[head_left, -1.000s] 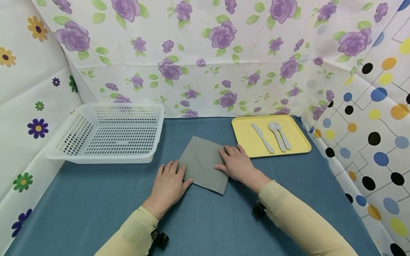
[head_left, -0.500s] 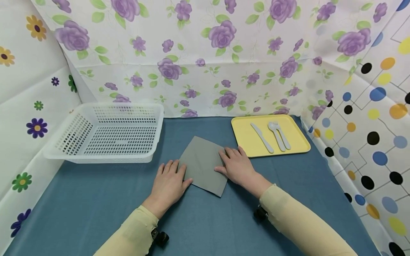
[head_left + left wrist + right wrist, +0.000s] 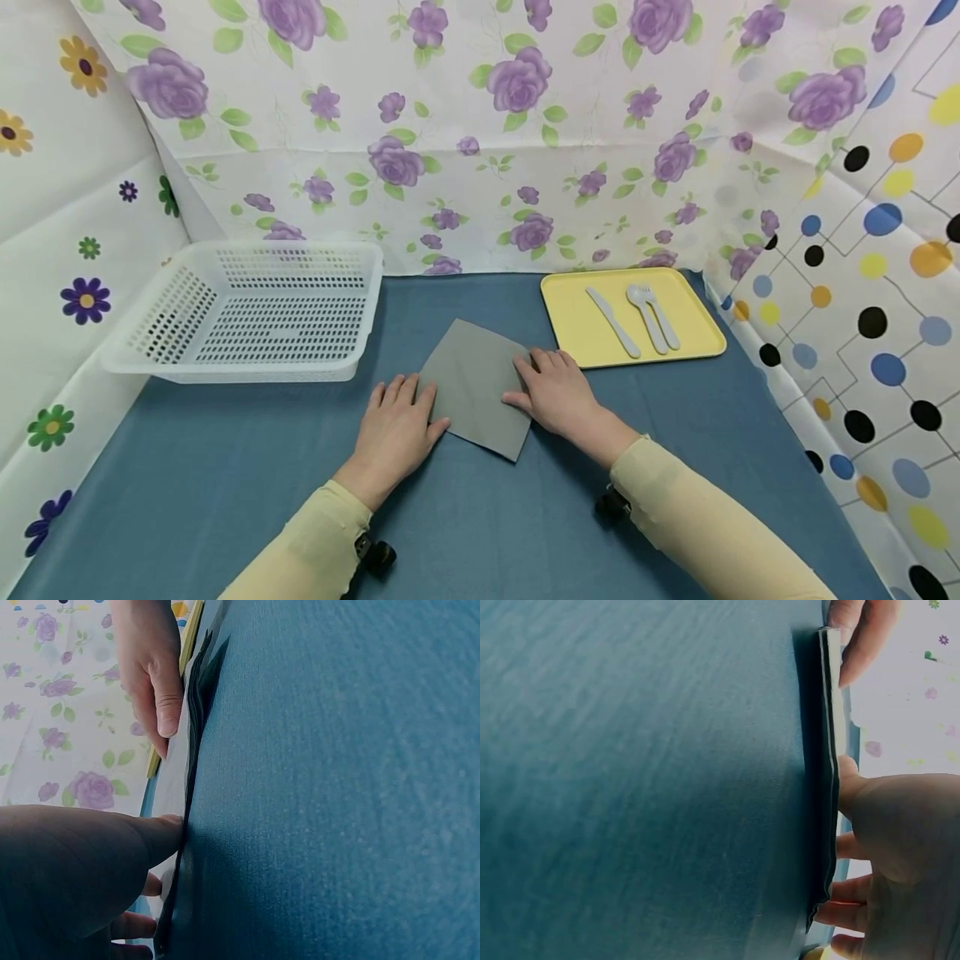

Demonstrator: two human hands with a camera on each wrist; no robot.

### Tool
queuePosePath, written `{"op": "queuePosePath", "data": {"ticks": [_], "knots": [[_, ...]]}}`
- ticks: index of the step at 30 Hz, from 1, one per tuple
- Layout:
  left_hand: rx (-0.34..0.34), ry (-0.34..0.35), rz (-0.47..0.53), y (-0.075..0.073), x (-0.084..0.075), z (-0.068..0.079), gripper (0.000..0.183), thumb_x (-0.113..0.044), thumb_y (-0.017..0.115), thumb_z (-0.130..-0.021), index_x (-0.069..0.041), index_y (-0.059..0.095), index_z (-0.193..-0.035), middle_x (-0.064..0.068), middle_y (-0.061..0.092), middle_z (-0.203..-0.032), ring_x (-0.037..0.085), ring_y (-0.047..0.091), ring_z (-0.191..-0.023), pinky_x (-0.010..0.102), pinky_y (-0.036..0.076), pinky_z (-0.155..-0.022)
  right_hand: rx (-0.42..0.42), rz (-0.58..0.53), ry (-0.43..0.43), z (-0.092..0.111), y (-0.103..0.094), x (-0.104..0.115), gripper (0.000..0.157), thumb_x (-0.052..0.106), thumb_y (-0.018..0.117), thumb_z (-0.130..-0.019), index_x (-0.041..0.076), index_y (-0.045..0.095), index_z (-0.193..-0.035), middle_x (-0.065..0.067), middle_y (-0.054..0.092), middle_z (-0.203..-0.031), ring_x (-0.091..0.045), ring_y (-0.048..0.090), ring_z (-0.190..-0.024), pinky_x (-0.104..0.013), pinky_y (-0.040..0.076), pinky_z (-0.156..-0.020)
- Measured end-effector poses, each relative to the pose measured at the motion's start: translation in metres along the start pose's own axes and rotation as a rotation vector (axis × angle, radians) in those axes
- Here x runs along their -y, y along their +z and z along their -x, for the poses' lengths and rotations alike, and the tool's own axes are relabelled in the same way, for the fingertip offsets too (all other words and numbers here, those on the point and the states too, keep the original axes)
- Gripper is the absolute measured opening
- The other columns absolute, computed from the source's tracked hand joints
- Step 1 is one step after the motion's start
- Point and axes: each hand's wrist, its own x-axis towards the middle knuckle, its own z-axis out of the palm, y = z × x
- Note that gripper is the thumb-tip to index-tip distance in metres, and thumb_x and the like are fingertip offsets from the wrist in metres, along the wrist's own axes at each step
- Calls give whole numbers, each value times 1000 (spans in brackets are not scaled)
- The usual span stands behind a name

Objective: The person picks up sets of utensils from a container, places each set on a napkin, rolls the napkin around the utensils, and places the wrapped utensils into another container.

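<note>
A flat grey folded sheet (image 3: 480, 387) lies at a slant on the blue cloth in the middle of the head view. Its edge (image 3: 834, 742) shows thin stacked layers in the right wrist view; I cannot tell the material. My left hand (image 3: 393, 437) rests at the sheet's left side, with fingers extended and the thumb at the near edge. On the opposite side my right hand (image 3: 558, 392) lies over the right edge, its thumb on the upper face. Both hands touch the sheet without curling round it. The left wrist view shows the left thumb (image 3: 166, 832) against the layered edge.
A white perforated basket (image 3: 348, 371) stands at the back left. At the back right, a yellow tray (image 3: 585, 350) bears a grey knife (image 3: 613, 323), a spoon (image 3: 648, 321) and a fork (image 3: 663, 321). Patterned sheets (image 3: 465, 100) hang behind and beside the table.
The grey sheet has turned slightly clockwise, its near corner shifting a little left and towards me. My right hand has moved slightly nearer, while the left has stayed almost still.
</note>
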Motion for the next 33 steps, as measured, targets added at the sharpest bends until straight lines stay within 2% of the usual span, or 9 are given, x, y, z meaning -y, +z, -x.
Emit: {"op": "queuePosePath", "data": {"ticks": [3, 6, 10, 13, 18, 21, 27, 33], "knots": [[-2, 0, 2, 0, 0, 0, 56, -41, 76, -106, -1, 68, -145, 27, 60, -152, 47, 54, -144, 66, 40, -121, -9, -33, 3, -2, 0, -3, 61, 51, 66, -109, 5, 67, -150, -27, 62, -144, -45, 61, -134, -60, 46, -117], [3, -3, 9, -1, 1, 0, 57, -41, 76, -107, -1, 68, -146, 28, 59, -153, 47, 53, -144, 66, 39, -121, -51, -36, -7, -5, 0, -5, 45, 39, 66, -112, 8, 72, -143, -24, 68, -136, -42, 65, -126, -60, 49, -113], [11, -6, 17, -1, 0, 0, 58, -41, 76, -107, -1, 67, -148, 28, 58, -154, 48, 53, -145, 66, 39, -122, -102, -4, -5, -14, -2, -7, 21, 19, 69, -112, 11, 79, -129, -18, 73, -118, -38, 70, -109, -59, 52, -108], [7, -2, 14, -1, 0, 0, 58, -41, 76, -107, -1, 67, -148, 28, 59, -154, 48, 53, -145, 66, 39, -122, -103, 10, 23, -21, -4, -7, 12, 10, 70, -110, 11, 80, -117, -14, 73, -109, -35, 70, -103, -59, 52, -108], [4, -2, 11, 1, 0, 0, 58, -41, 77, -106, -1, 67, -147, 28, 59, -153, 48, 53, -145, 65, 40, -122, -97, 4, 57, -28, -3, -8, 5, 7, 73, -107, 11, 74, -104, -14, 70, -105, -36, 69, -98, -60, 53, -105], [8, -5, 11, 1, 0, 0, 58, -41, 76, -106, -1, 67, -148, 28, 58, -154, 47, 53, -145, 65, 40, -122, -82, 4, 74, -33, -2, -9, 3, 10, 76, -106, 10, 73, -104, -15, 70, -106, -38, 68, -97, -60, 53, -103], [11, -11, 9, 1, 1, 0, 58, -41, 76, -107, -1, 66, -148, 28, 58, -155, 47, 53, -146, 64, 39, -122, -43, 11, 107, -38, 0, -10, 8, 4, 70, -108, 11, 73, -106, -15, 67, -102, -38, 66, -95, -60, 53, -98], [6, -6, 9, 1, 1, 0, 58, -41, 76, -107, -1, 67, -147, 28, 58, -154, 47, 53, -145, 64, 39, -122, -51, 25, 110, -36, 0, -8, 9, 4, 69, -109, 11, 70, -102, -14, 66, -95, -37, 64, -89, -59, 53, -94]]}}
